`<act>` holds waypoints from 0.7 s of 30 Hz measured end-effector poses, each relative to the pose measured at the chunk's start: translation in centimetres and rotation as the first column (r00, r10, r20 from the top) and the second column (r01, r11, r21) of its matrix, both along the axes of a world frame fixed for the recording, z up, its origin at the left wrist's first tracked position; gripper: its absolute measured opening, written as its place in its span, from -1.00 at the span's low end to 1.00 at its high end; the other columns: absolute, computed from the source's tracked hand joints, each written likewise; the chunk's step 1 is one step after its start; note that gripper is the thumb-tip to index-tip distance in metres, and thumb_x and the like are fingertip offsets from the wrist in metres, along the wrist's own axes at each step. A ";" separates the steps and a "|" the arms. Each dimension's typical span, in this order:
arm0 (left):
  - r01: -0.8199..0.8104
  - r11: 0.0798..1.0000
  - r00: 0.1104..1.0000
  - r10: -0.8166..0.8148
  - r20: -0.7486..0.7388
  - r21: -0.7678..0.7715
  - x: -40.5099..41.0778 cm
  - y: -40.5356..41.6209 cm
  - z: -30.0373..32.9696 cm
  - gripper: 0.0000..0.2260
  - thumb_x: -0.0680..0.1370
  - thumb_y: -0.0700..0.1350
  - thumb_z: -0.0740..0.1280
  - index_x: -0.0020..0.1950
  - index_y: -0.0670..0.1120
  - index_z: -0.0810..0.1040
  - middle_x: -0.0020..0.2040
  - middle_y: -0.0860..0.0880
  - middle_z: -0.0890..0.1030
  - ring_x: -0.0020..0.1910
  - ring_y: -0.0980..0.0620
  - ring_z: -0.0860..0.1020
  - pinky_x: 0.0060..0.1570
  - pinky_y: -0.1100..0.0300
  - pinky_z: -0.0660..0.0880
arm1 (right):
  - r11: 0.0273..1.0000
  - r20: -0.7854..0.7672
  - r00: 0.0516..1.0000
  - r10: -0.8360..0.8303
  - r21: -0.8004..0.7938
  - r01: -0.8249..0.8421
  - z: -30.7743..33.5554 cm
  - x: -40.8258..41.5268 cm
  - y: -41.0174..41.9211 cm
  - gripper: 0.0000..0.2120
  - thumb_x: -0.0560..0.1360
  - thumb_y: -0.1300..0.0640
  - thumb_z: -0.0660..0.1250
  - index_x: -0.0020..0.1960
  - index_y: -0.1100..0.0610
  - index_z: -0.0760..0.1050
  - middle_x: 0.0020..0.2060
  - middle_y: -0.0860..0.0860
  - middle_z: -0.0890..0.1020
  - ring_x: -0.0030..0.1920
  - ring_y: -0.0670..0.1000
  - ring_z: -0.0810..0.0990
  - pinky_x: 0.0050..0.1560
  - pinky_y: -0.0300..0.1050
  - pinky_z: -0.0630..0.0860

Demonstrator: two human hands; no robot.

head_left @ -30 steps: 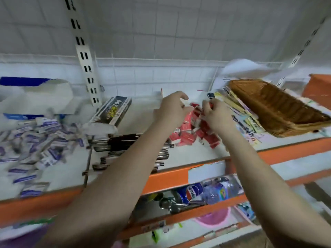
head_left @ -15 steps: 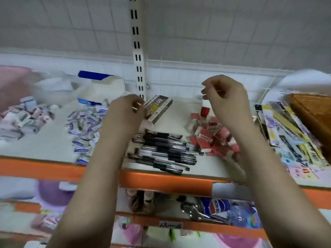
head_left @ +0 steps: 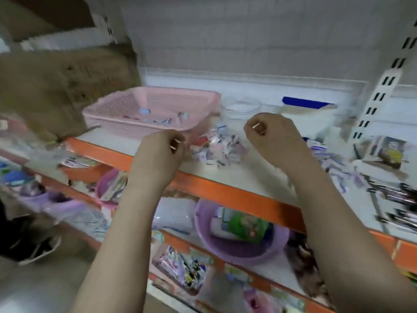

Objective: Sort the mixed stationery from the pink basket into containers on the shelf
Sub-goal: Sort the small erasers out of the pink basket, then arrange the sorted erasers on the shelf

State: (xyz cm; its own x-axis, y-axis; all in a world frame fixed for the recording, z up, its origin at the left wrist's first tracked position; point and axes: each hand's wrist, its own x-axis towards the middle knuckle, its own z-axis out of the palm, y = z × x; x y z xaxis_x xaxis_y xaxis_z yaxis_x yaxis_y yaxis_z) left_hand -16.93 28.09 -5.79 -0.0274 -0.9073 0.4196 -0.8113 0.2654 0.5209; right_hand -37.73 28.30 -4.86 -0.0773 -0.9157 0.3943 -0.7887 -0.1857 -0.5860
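Both hands are hovering in the middle of the frame over the front edge of the white shelf (head_left: 259, 184), and motion blur is smearing nearly everything. The left hand (head_left: 161, 150) is curling loosely, fingertips drawn in; whether it is pinching anything is impossible to tell. The right hand (head_left: 268, 134), centre right, is curling the same way, and a thin pale sliver is showing at its fingertips, too blurred to identify.

The pink basket (head_left: 153, 111) is sitting upper left of centre on the shelf, a few small packets lying inside, its near right corner partly hiding behind the left hand. A heap of small packets (head_left: 216, 147) is lying between the two hands, labels unreadable. A clear jar (head_left: 240, 108) is standing just right of the basket. At the right edge, dark pens (head_left: 397, 197) are running out of frame. A brown cardboard box (head_left: 56, 86) is filling the upper left, cut off by the frame edge
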 end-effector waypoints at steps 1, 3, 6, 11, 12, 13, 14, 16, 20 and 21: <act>0.011 1.000 1.000 -0.011 0.029 0.004 1.9 -1.1 0.4 -0.85 0.52 -0.19 0.29 0.02 -0.09 0.63 -0.15 -0.04 0.63 -0.13 -0.03 0.57 -0.15 0.21 0.36 | 1.000 -0.003 1.000 -0.016 -0.004 0.016 0.2 1.9 -1.1 -0.88 0.54 0.14 0.23 -0.08 0.07 0.55 -0.27 -0.08 0.57 -0.23 -0.05 0.55 -0.12 -0.15 0.47; 0.017 1.000 0.997 -0.019 0.080 0.025 5.4 -3.2 1.4 -0.84 0.53 -0.17 0.28 0.06 -0.07 0.61 -0.12 -0.03 0.62 -0.08 -0.04 0.57 -0.11 0.19 0.39 | 0.999 -0.013 0.999 -0.030 0.023 0.030 1.1 5.3 -3.1 -0.86 0.54 0.12 0.23 -0.03 0.08 0.56 -0.22 -0.06 0.57 -0.20 -0.03 0.55 -0.13 -0.18 0.45; 0.042 0.999 0.990 -0.045 0.136 0.026 9.7 -6.8 2.7 -0.83 0.54 -0.17 0.27 0.07 -0.07 0.61 -0.06 -0.08 0.64 -0.05 -0.08 0.58 -0.06 0.11 0.48 | 0.997 -0.062 0.998 -0.007 0.080 0.012 2.6 9.1 -6.1 -0.85 0.53 0.12 0.22 -0.01 0.07 0.56 -0.15 -0.07 0.57 -0.28 -0.08 0.51 -0.24 -0.20 0.42; 0.048 0.998 0.973 -0.055 0.226 0.035 13.9 -13.5 4.1 -0.80 0.56 -0.14 0.25 0.13 -0.05 0.59 0.00 -0.02 0.63 -0.06 0.05 0.52 -0.09 0.23 0.40 | 0.990 -0.248 0.969 0.015 0.140 0.021 4.0 12.5 -12.2 -0.83 0.52 0.10 0.25 0.05 0.09 0.57 0.00 0.01 0.59 -0.08 -0.04 0.49 -0.01 -0.14 0.45; 0.057 0.997 0.970 -0.067 0.232 0.049 14.4 -14.8 4.1 -0.80 0.56 -0.15 0.24 0.14 -0.04 0.59 0.00 -0.02 0.62 -0.09 0.04 0.52 -0.11 0.22 0.42 | 0.987 -0.290 0.956 0.031 0.162 0.017 4.1 13.0 -13.6 -0.82 0.52 0.09 0.26 0.06 0.08 0.57 0.02 0.02 0.59 -0.05 -0.03 0.49 0.02 -0.13 0.45; 0.060 0.996 0.969 -0.075 0.236 0.070 14.8 -16.1 4.1 -0.79 0.56 -0.15 0.24 0.14 -0.04 0.60 0.00 -0.02 0.61 -0.11 0.03 0.52 -0.11 0.19 0.45 | 0.983 -0.333 0.942 0.047 0.184 0.016 4.2 13.5 -15.0 -0.81 0.52 0.07 0.27 0.08 0.07 0.57 0.05 0.03 0.59 -0.02 -0.01 0.50 0.05 -0.11 0.46; 0.051 0.993 0.968 -0.075 0.241 0.104 15.2 -17.3 4.1 -0.79 0.56 -0.14 0.24 0.13 -0.02 0.60 0.00 -0.01 0.60 -0.11 0.03 0.53 -0.10 0.17 0.49 | 0.978 -0.369 0.927 0.061 0.206 0.017 4.2 13.9 -16.4 -0.80 0.52 0.05 0.27 0.10 0.06 0.56 0.07 0.03 0.58 0.02 0.02 0.52 0.08 -0.08 0.46; 0.034 0.982 0.963 -0.083 0.258 0.188 15.8 -20.0 4.1 -0.80 0.56 -0.09 0.26 0.14 0.00 0.59 0.03 0.00 0.60 -0.08 0.01 0.56 -0.05 0.12 0.55 | 0.971 -0.419 0.903 0.095 0.240 0.010 4.3 15.0 -19.2 -0.79 0.52 0.05 0.27 0.11 0.07 0.56 0.08 0.04 0.58 0.06 0.05 0.54 0.11 -0.03 0.49; 0.023 0.906 0.869 -0.227 0.439 0.424 17.0 -24.6 3.5 -0.65 0.55 0.05 0.30 0.30 -0.04 0.50 0.16 -0.04 0.52 -0.02 0.00 0.50 -0.08 0.20 0.42 | 0.929 -0.543 0.810 0.221 0.371 -0.005 3.3 17.5 -24.2 -0.68 0.52 0.07 0.30 0.23 0.17 0.50 0.11 0.14 0.60 0.08 0.12 0.55 0.12 0.00 0.50; 0.015 0.874 0.826 -0.284 0.487 0.485 17.2 -25.5 3.4 -0.58 0.55 0.09 0.29 0.35 -0.07 0.46 0.22 -0.05 0.51 0.07 -0.01 0.50 -0.02 0.19 0.42 | 0.902 -0.561 0.785 0.264 0.431 0.004 3.1 18.0 -25.3 -0.57 0.51 0.02 0.33 0.32 0.17 0.43 0.19 0.16 0.56 0.14 0.13 0.53 0.16 -0.01 0.47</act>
State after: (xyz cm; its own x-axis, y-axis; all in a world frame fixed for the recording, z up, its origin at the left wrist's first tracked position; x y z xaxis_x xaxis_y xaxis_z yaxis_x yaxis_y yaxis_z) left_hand 0.30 2.60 -2.40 -0.2728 -0.9505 -0.1485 -0.9597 0.2580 0.1117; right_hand -19.72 2.97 -1.75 0.1798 -0.9810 -0.0726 -0.9830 -0.1763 -0.0520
